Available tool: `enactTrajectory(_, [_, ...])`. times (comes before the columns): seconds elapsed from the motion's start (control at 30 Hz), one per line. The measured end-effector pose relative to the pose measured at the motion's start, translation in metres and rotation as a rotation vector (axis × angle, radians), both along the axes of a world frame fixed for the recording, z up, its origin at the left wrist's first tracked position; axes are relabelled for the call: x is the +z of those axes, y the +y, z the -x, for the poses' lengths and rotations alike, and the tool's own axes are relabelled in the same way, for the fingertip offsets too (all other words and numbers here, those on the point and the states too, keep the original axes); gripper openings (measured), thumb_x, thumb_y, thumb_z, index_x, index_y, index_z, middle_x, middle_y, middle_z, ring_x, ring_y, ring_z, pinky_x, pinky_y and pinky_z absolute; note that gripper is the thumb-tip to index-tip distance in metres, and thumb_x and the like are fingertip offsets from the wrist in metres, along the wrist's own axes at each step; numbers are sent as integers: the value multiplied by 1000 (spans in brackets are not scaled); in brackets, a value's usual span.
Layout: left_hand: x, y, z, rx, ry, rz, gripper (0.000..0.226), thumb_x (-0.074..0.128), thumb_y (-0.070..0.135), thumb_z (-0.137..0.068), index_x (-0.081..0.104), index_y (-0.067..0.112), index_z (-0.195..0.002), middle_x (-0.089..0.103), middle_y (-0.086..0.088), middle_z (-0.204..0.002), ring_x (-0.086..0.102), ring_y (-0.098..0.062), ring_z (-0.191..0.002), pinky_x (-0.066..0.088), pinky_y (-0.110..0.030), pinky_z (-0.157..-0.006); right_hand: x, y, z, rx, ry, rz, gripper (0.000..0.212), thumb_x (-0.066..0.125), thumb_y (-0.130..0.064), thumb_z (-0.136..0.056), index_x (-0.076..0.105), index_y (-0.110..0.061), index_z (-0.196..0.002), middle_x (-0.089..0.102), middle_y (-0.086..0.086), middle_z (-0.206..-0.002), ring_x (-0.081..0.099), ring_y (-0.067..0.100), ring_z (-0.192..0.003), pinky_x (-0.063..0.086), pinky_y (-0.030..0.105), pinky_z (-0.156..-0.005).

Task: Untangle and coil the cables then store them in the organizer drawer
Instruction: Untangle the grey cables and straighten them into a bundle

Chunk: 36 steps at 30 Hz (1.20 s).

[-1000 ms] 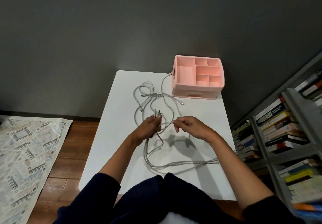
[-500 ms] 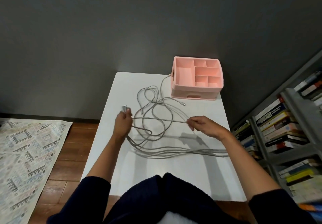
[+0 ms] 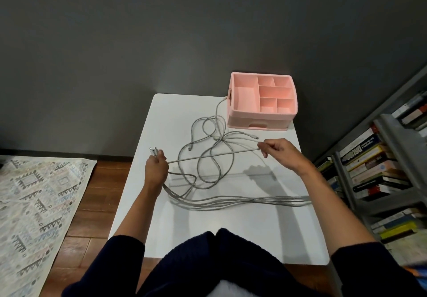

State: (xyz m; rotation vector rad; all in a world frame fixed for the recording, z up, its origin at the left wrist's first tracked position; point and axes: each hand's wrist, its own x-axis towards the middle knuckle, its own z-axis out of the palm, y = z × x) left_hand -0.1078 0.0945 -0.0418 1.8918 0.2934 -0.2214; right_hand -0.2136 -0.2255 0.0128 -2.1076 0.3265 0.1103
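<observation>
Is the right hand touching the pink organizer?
Apart. The head view shows bare table between the right hand and the organizer.

You get a dim room with a dark wall [image 3: 115, 42]; the white table [image 3: 254, 227] is brightest, slightly glary. Your right hand [image 3: 282, 155] throws a soft shadow toward you. Bookshelf [image 3: 392, 148] bends at the edge, lower corners blur.
</observation>
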Motion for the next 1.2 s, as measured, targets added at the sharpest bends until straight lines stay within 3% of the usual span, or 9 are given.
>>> enactTrajectory(0.03, [-1, 1, 0, 16, 4, -11, 35, 32, 30, -103, 50, 3, -90, 48, -5, -66, 43, -17, -57, 38, -30, -59, 4, 0, 1, -8, -9, -5, 57, 52, -70, -80, 55, -17, -61, 60, 20, -71, 56, 42, -76, 31, 30, -70])
enactTrajectory(0.1, [-4, 3, 0, 62, 17, -19, 36, 31, 30, -103, 49, 4, -84, 47, -6, -66, 44, -20, -60, 39, -32, -61, 6, -3, 2, -32, -35, 4, 51, 55, -55, -86, 48, -13, -57, 39, -2, -51, 35, 16, -52, 26, 28, -59])
enactTrajectory(0.17, [-5, 5, 0, 85, 21, -19, 37, 31, 29, -103, 47, 7, -78, 48, -8, -66, 44, -22, -62, 39, -32, -59, 7, -8, 3, -44, -55, 19, 49, 58, -46, -90, 42, -14, -55, 27, 1, -56, 24, 11, -54, 20, 27, -54])
enactTrajectory(0.3, [-12, 8, -2, 148, 34, -31, 40, 31, 32, -102, 49, 2, -82, 49, -14, -74, 48, -29, -72, 42, -41, -69, 18, -17, -2, -138, -145, -26, 42, 61, -34, -90, 44, -15, -58, 32, 2, -60, 30, 6, -57, 24, 21, -54])
enactTrajectory(0.4, [-16, 10, -3, 170, 42, -47, 41, 31, 33, -102, 48, 1, -82, 52, -20, -77, 51, -43, -73, 50, -52, -78, 20, -23, -6, -136, -157, -5, 44, 61, -34, -91, 40, -13, -58, 31, 1, -61, 30, 10, -61, 24, 25, -58])
enactTrajectory(0.5, [-13, 7, -3, 191, 32, -46, 42, 31, 33, -102, 50, -2, -87, 59, -37, -96, 58, -53, -95, 50, -54, -81, 10, -30, -2, -143, -138, 32, 46, 60, -40, -90, 41, -11, -59, 32, 1, -59, 29, 12, -60, 24, 26, -57])
enactTrajectory(0.77, [13, -5, -3, 319, -58, -59, 44, 31, 24, -104, 52, -14, -111, 59, -30, -112, 55, -42, -105, 41, -38, -85, -12, -41, 15, -319, -174, 55, 59, 61, -40, -91, 24, -13, -54, 20, 8, -59, 20, 18, -57, 19, 31, -60])
enactTrajectory(0.9, [13, -9, -1, 308, -76, -84, 43, 30, 26, -104, 51, -11, -112, 60, -27, -110, 57, -40, -103, 41, -37, -82, -14, -52, 27, -420, -158, 71, 60, 65, -40, -88, 33, -2, -54, 25, 2, -52, 24, 13, -53, 22, 28, -55])
enactTrajectory(1.2, [24, -27, 6, 344, -214, -101, 39, 31, 25, -104, 49, -8, -115, 60, -25, -111, 57, -37, -101, 37, -30, -76, -11, -75, 48, -678, -236, 108, 56, 63, -26, -92, 34, -14, -45, 25, -9, -36, 26, 9, -39, 22, 28, -51])
